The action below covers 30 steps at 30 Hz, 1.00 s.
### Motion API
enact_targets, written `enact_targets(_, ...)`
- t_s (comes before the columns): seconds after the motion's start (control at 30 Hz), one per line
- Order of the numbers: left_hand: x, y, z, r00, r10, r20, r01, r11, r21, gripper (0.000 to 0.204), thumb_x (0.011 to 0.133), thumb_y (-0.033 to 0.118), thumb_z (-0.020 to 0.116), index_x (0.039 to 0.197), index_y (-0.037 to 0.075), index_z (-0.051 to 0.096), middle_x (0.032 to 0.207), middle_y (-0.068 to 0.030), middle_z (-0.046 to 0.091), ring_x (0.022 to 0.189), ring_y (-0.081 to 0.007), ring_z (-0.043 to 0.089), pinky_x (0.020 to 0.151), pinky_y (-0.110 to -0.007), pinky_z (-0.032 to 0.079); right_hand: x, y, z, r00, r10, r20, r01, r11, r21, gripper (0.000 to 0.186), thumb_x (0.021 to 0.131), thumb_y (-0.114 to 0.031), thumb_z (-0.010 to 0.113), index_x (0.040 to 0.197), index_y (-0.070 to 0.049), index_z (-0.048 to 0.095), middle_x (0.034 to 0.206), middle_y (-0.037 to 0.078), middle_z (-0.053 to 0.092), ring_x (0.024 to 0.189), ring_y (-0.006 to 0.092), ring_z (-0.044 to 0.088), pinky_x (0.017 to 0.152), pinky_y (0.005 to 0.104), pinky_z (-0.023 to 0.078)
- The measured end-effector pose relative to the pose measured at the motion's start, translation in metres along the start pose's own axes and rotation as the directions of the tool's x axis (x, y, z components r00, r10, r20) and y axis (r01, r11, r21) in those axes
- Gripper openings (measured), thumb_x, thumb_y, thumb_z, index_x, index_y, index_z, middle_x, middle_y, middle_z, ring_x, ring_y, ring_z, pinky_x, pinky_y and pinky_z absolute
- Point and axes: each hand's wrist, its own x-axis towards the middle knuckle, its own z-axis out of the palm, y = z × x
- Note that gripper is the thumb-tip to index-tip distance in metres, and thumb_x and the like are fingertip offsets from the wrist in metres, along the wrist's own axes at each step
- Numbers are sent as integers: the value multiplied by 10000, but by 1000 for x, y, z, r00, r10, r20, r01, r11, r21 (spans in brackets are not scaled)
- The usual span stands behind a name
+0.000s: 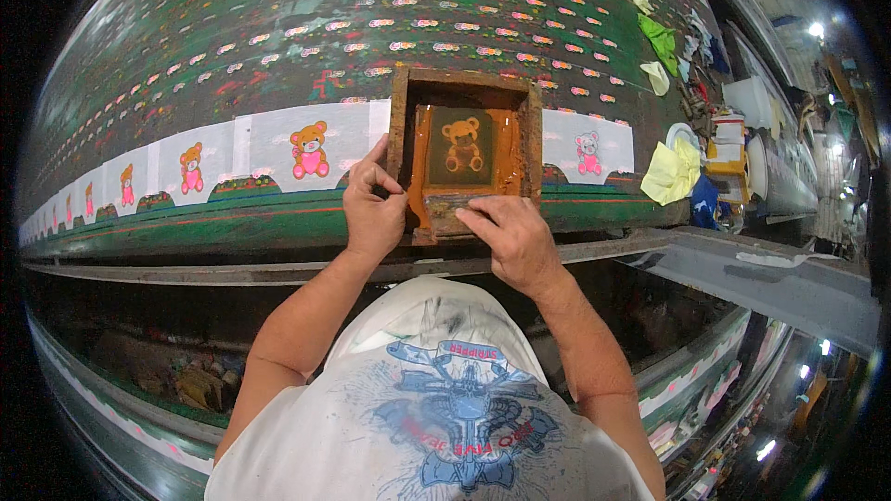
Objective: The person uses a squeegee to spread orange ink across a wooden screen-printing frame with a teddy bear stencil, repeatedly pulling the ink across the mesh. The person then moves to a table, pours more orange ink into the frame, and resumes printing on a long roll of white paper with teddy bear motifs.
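A wooden screen-printing frame (pixel 532 130) lies over the row of white cloth pieces along the table's near side. Its mesh shows a teddy bear stencil (pixel 461 144), with orange-brown ink smeared around it. At the frame's near end, my right hand (pixel 520 237) is closed, fingers and thumb pinching a wooden squeegee (pixel 441 213) that lies crosswise inside. My left hand (pixel 376 213) is closed on the frame's near left side, the index finger and thumb bent together. Left of the frame, a cloth piece (pixel 348 134) bears an orange and pink bear; the right-hand piece (pixel 613 144) has a pink-and-white bear.
The long green table (pixel 306 56) carries rows of small printed cloth pieces beyond the frame. Crumpled yellow cloth (pixel 670 172), green cloth (pixel 657 40) and containers (pixel 729 153) crowd its right end. A metal rail (pixel 251 271) runs along the near edge.
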Motion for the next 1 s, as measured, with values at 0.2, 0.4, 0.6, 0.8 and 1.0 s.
enact_targets(0.2,1,0,0,1000,-25,-3,25,998,-62,228,739,-107,718,762,55,560,1607,-259,650,1342,-330,660,1163,-424,460,-19,-1,-4,999,35,29,-38,993,112,436,895,-53,781,1331,-75,772,1355,156,712,1311,383,656,1103,517,535)
enact_targets(0.4,1,16,7,998,51,-39,-56,989,-138,247,744,-130,713,753,67,566,1620,-254,643,1384,-305,652,1181,-420,456,-64,38,-10,934,254,-250,-206,957,203,411,968,-165,827,1353,-39,757,1454,181,689,1409,405,614,1178,514,490)
enact_targets(0.6,-13,48,84,990,131,-44,-136,980,-148,221,725,-131,705,738,65,605,1636,-246,634,1388,-310,618,1207,-443,421,-125,99,-25,828,482,-287,-282,800,529,389,995,-146,823,1353,-10,757,1475,211,699,1399,389,648,1212,494,478)
enact_targets(0.8,-29,31,186,999,33,-31,-42,945,-323,208,739,-144,695,755,45,611,1675,-265,585,1456,-312,613,1271,-433,386,-179,165,-58,796,510,-324,-311,805,505,383,985,-121,811,1353,-20,767,1465,193,716,1405,376,649,1218,495,477)
enact_targets(1.0,-36,49,235,993,-114,13,112,952,-283,320,731,-225,651,758,76,544,1675,-299,562,1556,-311,568,1274,-403,420,-206,204,-83,825,436,-359,-297,876,380,324,999,-141,802,1300,-25,779,1458,181,711,1394,395,645,1201,516,486)
